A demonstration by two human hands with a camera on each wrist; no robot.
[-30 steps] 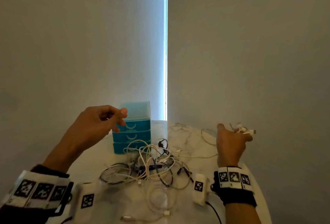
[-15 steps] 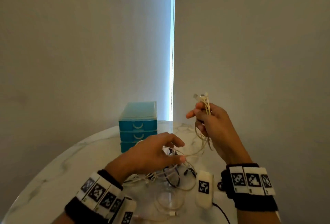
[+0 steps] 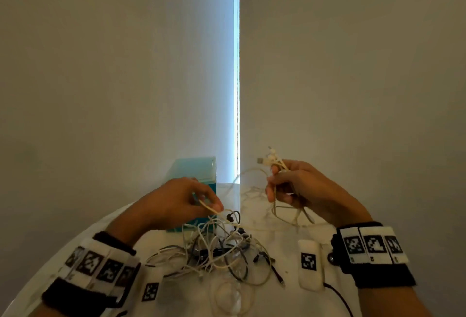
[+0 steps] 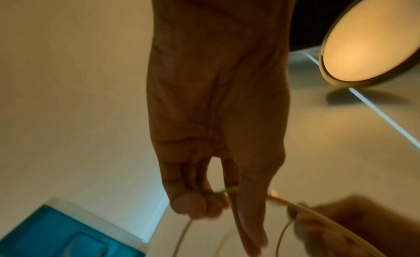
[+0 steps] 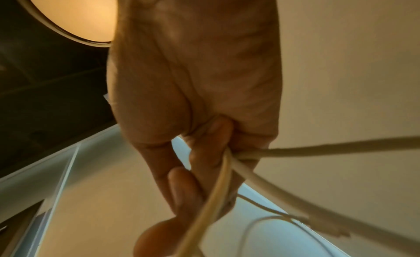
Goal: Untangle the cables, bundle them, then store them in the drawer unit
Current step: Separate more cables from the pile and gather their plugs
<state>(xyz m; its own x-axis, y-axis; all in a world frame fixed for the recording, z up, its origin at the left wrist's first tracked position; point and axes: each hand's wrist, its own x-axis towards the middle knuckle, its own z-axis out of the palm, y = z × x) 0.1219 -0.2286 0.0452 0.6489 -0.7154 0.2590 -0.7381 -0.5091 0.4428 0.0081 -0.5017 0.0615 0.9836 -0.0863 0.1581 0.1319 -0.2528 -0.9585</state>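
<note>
Cream-white and dark cords lay heaped in a tangle of cables on the pale marbled round table, near its middle, in front of the person. The left hand hung just above the heap, thumb and fingertips pinching a single cream cable that ran down into the pile; the left wrist view showed the same pinch, the cord crossing between the curled fingers. The right hand was raised higher, off to the right and clear of the tabletop, clenched round a gathered bunch of cream cables whose plug ends stuck up above the fist. Loops from that bunch drooped below the hand toward the table. From the right wrist view, several strands passed under the curled fingers and fanned outward. The teal drawer unit stood at the far side of the table, behind the left hand and partly hidden by it; whether its drawers were closed I could not tell. Both wrists wore dark bands with black-and-white square markers. A small white block bearing a similar marker sat beside the right wrist, and a dark lead showed at its near end. A round ceiling lamp glowed overhead.
</note>
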